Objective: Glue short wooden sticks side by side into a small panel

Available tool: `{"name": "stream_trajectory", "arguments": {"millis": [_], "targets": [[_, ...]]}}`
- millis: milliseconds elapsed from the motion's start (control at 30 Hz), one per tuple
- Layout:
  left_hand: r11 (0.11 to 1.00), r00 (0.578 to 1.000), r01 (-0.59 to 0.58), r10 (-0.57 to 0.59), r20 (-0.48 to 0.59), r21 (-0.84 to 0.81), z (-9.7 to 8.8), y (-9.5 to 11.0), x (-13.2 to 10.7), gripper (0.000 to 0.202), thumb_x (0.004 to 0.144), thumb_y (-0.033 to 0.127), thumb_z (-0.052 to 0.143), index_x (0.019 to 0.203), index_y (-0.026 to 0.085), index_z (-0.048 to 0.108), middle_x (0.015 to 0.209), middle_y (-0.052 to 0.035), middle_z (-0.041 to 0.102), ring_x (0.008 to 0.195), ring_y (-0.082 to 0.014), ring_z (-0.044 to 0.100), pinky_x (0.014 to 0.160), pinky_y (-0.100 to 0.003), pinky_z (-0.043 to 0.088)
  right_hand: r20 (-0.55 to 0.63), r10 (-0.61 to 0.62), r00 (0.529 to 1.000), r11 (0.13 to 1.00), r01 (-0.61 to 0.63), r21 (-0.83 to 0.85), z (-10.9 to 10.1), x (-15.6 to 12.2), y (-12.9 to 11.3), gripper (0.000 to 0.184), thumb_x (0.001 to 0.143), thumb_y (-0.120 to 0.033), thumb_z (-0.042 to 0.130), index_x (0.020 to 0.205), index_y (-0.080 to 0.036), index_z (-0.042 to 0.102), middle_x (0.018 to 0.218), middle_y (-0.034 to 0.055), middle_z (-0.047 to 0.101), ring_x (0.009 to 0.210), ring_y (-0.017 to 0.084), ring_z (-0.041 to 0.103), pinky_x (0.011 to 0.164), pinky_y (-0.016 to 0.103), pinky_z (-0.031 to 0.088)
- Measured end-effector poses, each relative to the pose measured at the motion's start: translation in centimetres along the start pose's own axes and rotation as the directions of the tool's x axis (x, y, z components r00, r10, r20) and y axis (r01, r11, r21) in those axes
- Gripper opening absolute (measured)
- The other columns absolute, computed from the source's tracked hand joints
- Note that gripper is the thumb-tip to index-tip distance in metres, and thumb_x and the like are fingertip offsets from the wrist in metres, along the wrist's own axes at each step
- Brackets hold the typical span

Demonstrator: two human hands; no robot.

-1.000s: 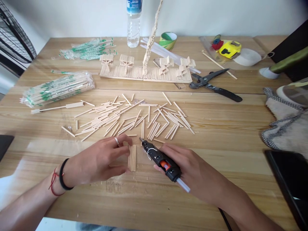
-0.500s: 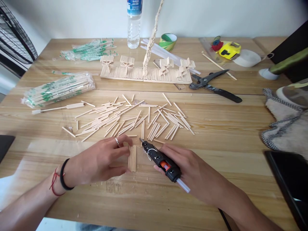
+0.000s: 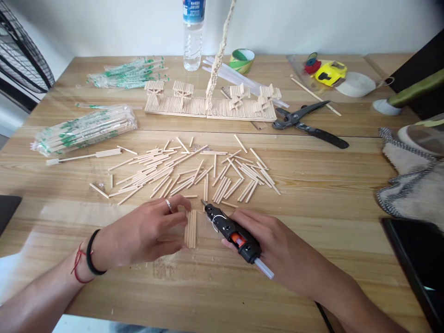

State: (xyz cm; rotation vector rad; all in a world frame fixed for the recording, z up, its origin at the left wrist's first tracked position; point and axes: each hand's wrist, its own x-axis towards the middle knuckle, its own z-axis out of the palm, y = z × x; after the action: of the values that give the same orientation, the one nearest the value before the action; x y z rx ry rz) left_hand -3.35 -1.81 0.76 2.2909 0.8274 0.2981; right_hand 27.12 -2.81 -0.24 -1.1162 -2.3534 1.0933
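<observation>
My left hand (image 3: 149,230) reaches in from the left, its fingers and thumb curved around the ends of a small flat row of wooden sticks (image 3: 192,229) lying on the table. A ring is on one finger. In my right hand (image 3: 268,245) is a black glue gun (image 3: 234,231), its metal nozzle pointing up and left, just right of the row's top end. A clear glue stick (image 3: 264,268) pokes out of the gun's back. Beyond both hands lie many loose cut wooden sticks (image 3: 152,169).
Behind the sticks stands a stick-built bridge-like model (image 3: 180,105) with a tall twisted post (image 3: 217,64). Pliers (image 3: 308,125), a water bottle (image 3: 193,41), a tape roll (image 3: 242,61), a yellow tape measure (image 3: 331,74) and bagged cotton swabs (image 3: 86,128) lie around. A dark tablet-like object (image 3: 416,268) is at right.
</observation>
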Motion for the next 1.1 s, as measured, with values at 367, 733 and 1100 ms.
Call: {"name": "stream_trajectory", "arguments": {"millis": [367, 733, 1100], "targets": [[1.0, 1.0, 0.01, -0.01, 0.019, 0.006, -0.01, -0.17, -0.24, 0.011, 0.102, 0.026, 0.065, 0.11, 0.021, 0.06, 0.133, -0.0123, 0.065, 0.112, -0.028, 0.072, 0.095, -0.039, 0.06, -0.008, -0.018, 1.0, 1.0, 0.018, -0.01, -0.07, -0.02, -0.05, 0.029, 0.094, -0.008, 0.069, 0.117, -0.026, 0.073, 0.116, 0.008, 0.081, 0.109, 0.029, 0.078, 0.096, 0.041, 0.067], [1.0, 1.0, 0.01, -0.01, 0.018, 0.005, -0.02, -0.04, 0.06, 0.011, 0.102, 0.027, 0.066, 0.111, 0.022, 0.06, 0.133, -0.0115, 0.065, 0.112, -0.0272, 0.072, 0.095, -0.038, 0.06, -0.03, -0.108, 0.994, 0.991, 0.105, -0.086, 0.27, 0.01, 0.29, 0.047, 0.093, -0.001, 0.06, 0.136, -0.019, 0.064, 0.137, 0.0135, 0.077, 0.132, 0.028, 0.072, 0.114, 0.042, 0.059], [1.0, 1.0, -0.006, 0.006, 0.01, 0.002, 0.05, -0.09, 0.0, 0.01, 0.102, 0.024, 0.066, 0.108, 0.021, 0.059, 0.131, -0.0107, 0.065, 0.11, -0.0267, 0.074, 0.093, -0.038, 0.059, -0.003, -0.064, 0.998, 0.993, 0.064, -0.104, 0.01, -0.23, 0.17, 0.036, 0.093, -0.003, 0.06, 0.124, -0.019, 0.068, 0.123, 0.0132, 0.079, 0.127, 0.031, 0.074, 0.107, 0.043, 0.063]]}}
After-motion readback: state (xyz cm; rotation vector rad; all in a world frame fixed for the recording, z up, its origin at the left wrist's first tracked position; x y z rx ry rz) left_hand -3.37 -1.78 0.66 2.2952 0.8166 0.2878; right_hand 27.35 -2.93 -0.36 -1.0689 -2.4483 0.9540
